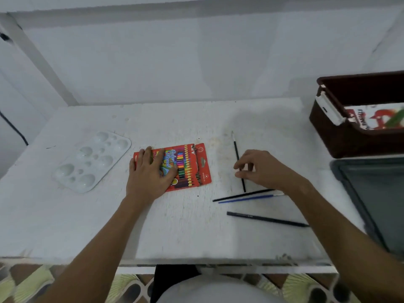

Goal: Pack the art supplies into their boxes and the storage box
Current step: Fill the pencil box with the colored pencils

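Fingers of your left hand [150, 171] lie flat, pressing the pencil box [192, 167] to the table [175, 226]. Your right hand [260, 169] pinches a black brush [236, 149]. Basket [349, 141], far right, holds a printed packet [369, 119].

Red pencil box [196, 165], brown storage box [341, 138]

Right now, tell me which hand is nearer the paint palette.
Left. The left hand rests on the pencil box beside the palette; the right hand is farther away.
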Tool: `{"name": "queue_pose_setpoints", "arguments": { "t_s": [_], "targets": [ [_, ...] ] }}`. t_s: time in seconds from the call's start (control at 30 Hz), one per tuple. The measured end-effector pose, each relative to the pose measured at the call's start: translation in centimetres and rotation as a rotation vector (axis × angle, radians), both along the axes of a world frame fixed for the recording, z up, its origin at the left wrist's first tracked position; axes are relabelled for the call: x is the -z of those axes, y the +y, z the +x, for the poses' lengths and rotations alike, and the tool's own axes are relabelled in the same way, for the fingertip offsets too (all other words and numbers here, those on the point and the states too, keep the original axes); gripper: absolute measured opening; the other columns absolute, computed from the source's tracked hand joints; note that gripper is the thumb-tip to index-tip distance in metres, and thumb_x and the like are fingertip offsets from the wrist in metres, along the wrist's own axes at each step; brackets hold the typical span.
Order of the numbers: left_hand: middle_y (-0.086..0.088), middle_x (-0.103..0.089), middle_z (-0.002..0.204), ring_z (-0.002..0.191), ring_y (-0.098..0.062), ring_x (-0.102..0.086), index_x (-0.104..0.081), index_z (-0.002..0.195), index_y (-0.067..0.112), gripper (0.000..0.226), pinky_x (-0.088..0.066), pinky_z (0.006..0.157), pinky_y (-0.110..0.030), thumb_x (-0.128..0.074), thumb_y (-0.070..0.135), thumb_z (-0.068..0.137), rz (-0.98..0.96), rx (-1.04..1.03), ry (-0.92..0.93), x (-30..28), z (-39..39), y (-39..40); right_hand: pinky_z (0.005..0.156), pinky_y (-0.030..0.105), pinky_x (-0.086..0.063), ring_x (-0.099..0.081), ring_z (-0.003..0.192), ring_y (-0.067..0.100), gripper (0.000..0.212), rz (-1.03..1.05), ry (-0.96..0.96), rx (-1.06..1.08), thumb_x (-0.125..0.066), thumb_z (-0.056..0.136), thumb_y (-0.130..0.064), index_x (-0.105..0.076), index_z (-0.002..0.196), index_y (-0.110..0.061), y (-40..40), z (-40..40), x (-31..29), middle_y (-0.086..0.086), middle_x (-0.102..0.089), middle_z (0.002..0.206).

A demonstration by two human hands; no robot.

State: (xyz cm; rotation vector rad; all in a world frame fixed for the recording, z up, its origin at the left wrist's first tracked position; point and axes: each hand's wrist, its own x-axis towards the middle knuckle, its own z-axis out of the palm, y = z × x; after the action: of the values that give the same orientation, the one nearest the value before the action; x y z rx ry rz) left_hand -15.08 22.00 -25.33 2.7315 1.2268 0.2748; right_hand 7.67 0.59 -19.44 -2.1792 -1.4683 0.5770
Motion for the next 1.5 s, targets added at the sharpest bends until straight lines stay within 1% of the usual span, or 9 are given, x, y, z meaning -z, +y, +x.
{"name": "queue_pose_setpoints", "arguments": {
  "t_s": [0.2,0.3,0.43,0.57,0.8,0.97,1.1,1.27,1.5],
  "targets": [
    [-0.012,-0.042,0.14,0.133,-0.032,-0.034,-0.044,0.136,0.023,0.072,-0.029,0.107,-0.055,-0.03,0.068,0.082,0.061,0.038,-0.046,0.3,0.0,0.3,0.071,0.017,-0.043,-0.057,0.078,0.006,0.009,-0.058,-0.015,0.077,-0.074,0.08,-0.023,-0.069,0.086,-0.028,-7.5,-0.5,0.1,-0.011,-0.059,0.089],
    [-0.012,-0.043,0.138,0.131,-0.034,-0.035,-0.045,0.134,0.022,0.07,-0.029,0.106,-0.055,-0.031,0.068,0.082,0.073,0.053,-0.06,0.4,0.0,0.3,0.079,0.011,-0.038,-0.056,0.085,0.008,0.017,-0.042,-0.071,0.148,-0.067,0.086,-0.015,-0.071,0.102,-0.015,-9.8,-0.3,1.0,-0.005,-0.059,0.1],
    [-0.012,-0.043,0.139,0.132,-0.033,-0.034,-0.045,0.134,0.022,0.072,-0.029,0.107,-0.055,-0.031,0.069,0.081,0.067,0.051,-0.062,0.4,0.0,0.3,0.092,0.017,-0.034,-0.056,0.105,0.021,0.027,-0.029,-0.197,0.178,-0.057,0.09,-0.005,-0.066,0.115,-0.006,-10.3,0.7,1.8,0.007,-0.061,0.116],
    [-0.011,-0.044,0.137,0.13,-0.033,-0.036,-0.046,0.133,0.022,0.072,-0.03,0.105,-0.056,-0.03,0.069,0.081,0.07,0.061,-0.065,0.2,0.0,0.3,0.088,0.02,-0.036,-0.056,0.103,0.026,0.027,-0.059,-0.221,0.172,-0.055,0.09,-0.001,-0.068,0.113,-0.006,-9.0,1.4,2.0,0.01,-0.063,0.112],
    [-0.01,-0.046,0.136,0.128,-0.032,-0.038,-0.047,0.132,0.021,0.073,-0.03,0.105,-0.056,-0.029,0.07,0.081,0.052,0.066,-0.081,0.0,-0.1,0.3,0.078,0.019,-0.034,-0.046,0.085,0.01,0.019,-0.089,-0.233,0.211,-0.061,0.09,-0.012,-0.071,0.106,-0.012,-8.3,1.9,1.6,0.001,-0.059,0.097],
    [-0.01,-0.047,0.135,0.127,-0.032,-0.04,-0.047,0.132,0.019,0.074,-0.032,0.104,-0.056,-0.029,0.071,0.081,0.047,0.069,-0.083,0.1,-0.1,0.4,0.075,0.021,-0.037,-0.053,0.084,0.014,0.017,-0.031,-0.239,0.292,-0.065,0.088,-0.019,-0.071,0.102,-0.013,-8.8,2.1,1.8,-0.001,-0.057,0.092],
    [-0.011,-0.047,0.134,0.127,-0.032,-0.041,-0.046,0.132,0.021,0.072,-0.033,0.104,-0.057,-0.03,0.07,0.082,0.062,0.069,-0.075,0.2,-0.1,0.5,0.07,0.016,-0.041,-0.054,0.076,0.009,0.014,0.041,-0.116,0.32,-0.068,0.085,-0.028,-0.07,0.096,-0.02,-10.1,0.9,0.7,-0.005,-0.058,0.092],
    [-0.012,-0.048,0.133,0.126,-0.033,-0.041,-0.047,0.131,0.019,0.073,-0.033,0.103,-0.058,-0.03,0.07,0.082,0.067,0.078,-0.075,0.2,-0.1,0.5,0.072,0.021,-0.048,-0.056,0.082,0.007,0.026,-0.154,0.107,0.147,-0.076,0.074,-0.041,-0.068,0.096,-0.029,-11.4,-1.9,-0.5,-0.014,-0.059,0.093],
    [-0.013,-0.046,0.136,0.128,-0.034,-0.04,-0.046,0.133,0.018,0.076,-0.031,0.104,-0.058,-0.028,0.071,0.081,0.056,0.085,-0.074,-0.1,-0.1,0.3,0.073,0.016,-0.047,-0.056,0.081,0.005,0.011,-0.184,0.098,0.084,-0.073,0.081,-0.027,-0.072,0.092,-0.027,-11.2,-2.4,0.3,-0.013,-0.061,0.091]
  ]
}}
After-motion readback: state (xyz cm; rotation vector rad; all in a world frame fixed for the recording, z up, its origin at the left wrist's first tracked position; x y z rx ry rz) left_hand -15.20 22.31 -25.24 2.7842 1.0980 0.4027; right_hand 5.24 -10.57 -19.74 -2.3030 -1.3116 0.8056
